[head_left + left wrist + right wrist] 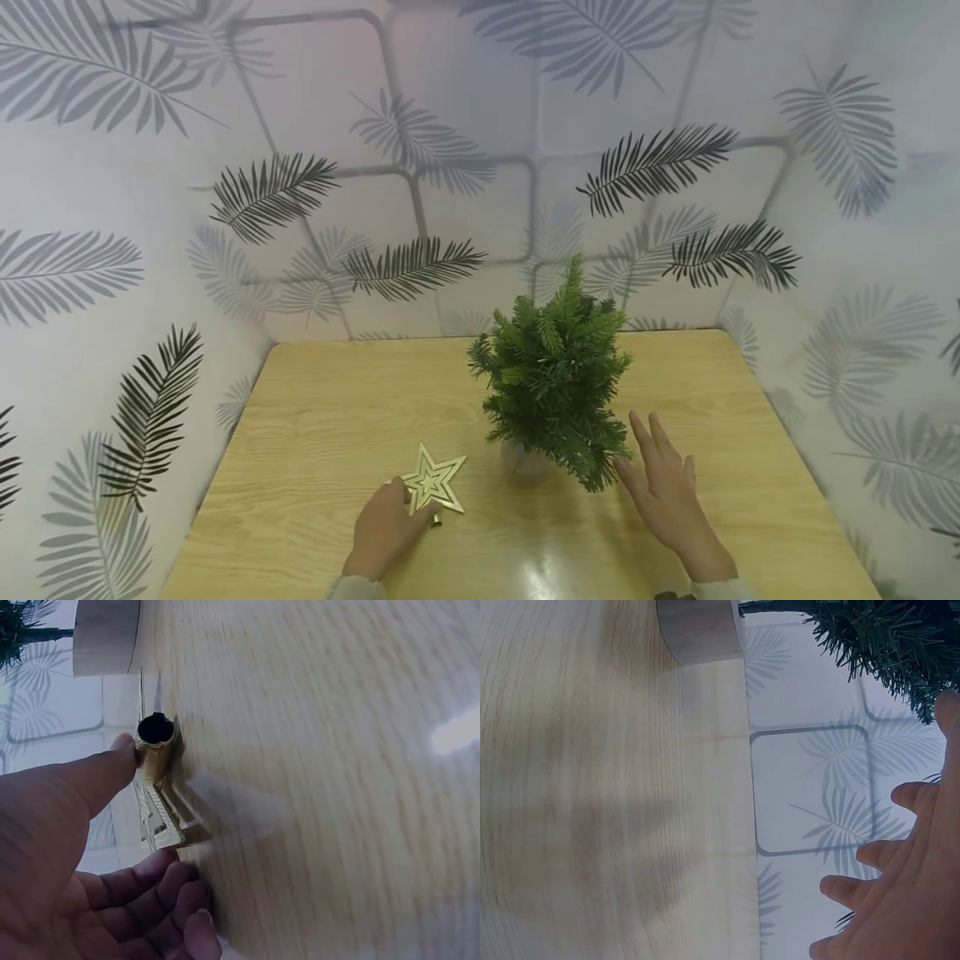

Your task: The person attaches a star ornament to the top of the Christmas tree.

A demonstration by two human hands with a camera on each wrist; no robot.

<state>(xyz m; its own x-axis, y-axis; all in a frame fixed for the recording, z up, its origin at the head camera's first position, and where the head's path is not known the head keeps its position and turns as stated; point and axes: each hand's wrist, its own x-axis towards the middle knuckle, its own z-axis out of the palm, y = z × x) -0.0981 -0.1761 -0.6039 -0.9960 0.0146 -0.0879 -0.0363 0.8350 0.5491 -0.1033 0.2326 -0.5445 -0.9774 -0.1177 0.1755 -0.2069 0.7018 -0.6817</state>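
A gold star tree topper (427, 482) with a hollow tube (156, 735) at its base lies close over the table, left of the small artificial Christmas tree (558, 375). My left hand (386, 525) holds the star at its left side. The thumb (112, 769) is at the tube, and the index fingertip meets one star point. On the right, my right hand (663, 492) is spread with straight fingers beside the tree's lower branches. Its thumb tip overlaps the branch ends in the head view. The tree stands upright on a round wooden base (701, 630).
The light wood table (337, 392) fills the lower part of the head view. Behind it and at both sides hang pale sheets (465, 108) printed with grey and black leaves. A bright reflection shows on the tabletop near the front.
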